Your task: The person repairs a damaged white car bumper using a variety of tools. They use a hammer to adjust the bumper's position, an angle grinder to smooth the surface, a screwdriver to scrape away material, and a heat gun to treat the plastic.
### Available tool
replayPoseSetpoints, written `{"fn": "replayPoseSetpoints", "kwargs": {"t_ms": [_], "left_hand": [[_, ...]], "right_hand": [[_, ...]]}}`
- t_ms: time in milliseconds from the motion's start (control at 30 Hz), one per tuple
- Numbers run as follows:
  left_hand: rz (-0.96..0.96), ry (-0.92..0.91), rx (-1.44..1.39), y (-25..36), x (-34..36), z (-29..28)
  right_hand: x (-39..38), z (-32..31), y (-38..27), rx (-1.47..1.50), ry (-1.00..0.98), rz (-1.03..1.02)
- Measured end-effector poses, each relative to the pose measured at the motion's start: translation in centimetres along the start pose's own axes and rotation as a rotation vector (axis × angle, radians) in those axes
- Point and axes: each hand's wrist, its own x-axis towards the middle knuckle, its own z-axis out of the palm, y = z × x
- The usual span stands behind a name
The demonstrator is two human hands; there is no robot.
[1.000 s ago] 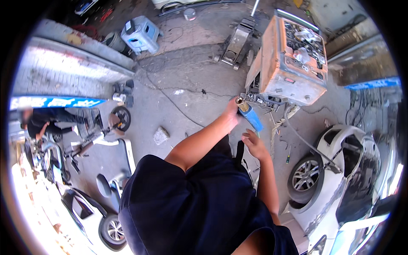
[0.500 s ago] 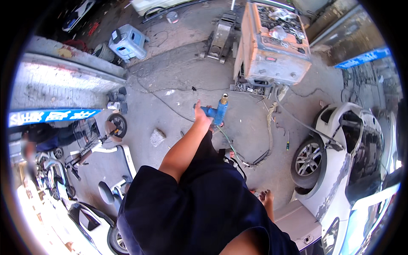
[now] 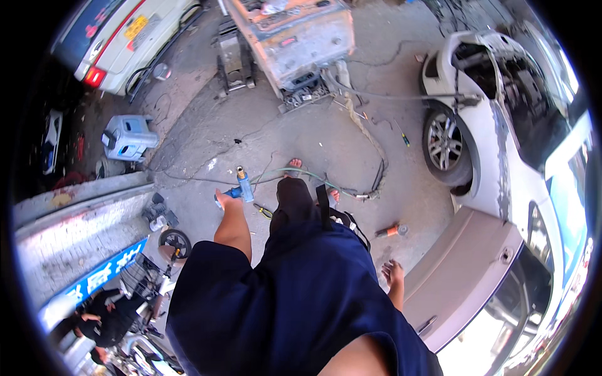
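My left hand (image 3: 224,197) is closed round the handle of a blue pistol-shaped tool (image 3: 245,188) with a brass-coloured end, held out over the floor left of my legs. A thin green hose (image 3: 307,171) runs across the floor by my feet; whether it joins the tool cannot be made out. Low on my right, my right hand (image 3: 393,273) hangs with loosely bent fingers apart and nothing visible in them, nearest to the beige car door (image 3: 461,263). On the floor ahead of that hand lies an orange-and-black grinder-like tool (image 3: 392,230).
On the right stands a white car with a bare wheel (image 3: 444,141). Ahead are a worn orange cabinet (image 3: 313,41), a floor jack (image 3: 236,59) and a wrapped cable (image 3: 370,141). Pliers (image 3: 265,212) and a screwdriver (image 3: 404,138) lie on the floor. A person (image 3: 103,319) is at lower left.
My view has turned right, so the cabinet and jack sit further left and more of the car shows. My left hand, still holding the blue tool, has moved left and nearer my side.
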Motion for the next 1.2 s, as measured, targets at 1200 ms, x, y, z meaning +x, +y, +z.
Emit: {"fn": "replayPoseSetpoints", "kwargs": {"t_ms": [1200], "left_hand": [[-0.093, -0.024, -0.555, -17.6, 1.6, 6.2]], "right_hand": [[0.3, 42.2, -28.0, -0.556, -0.555, -0.283]]}}
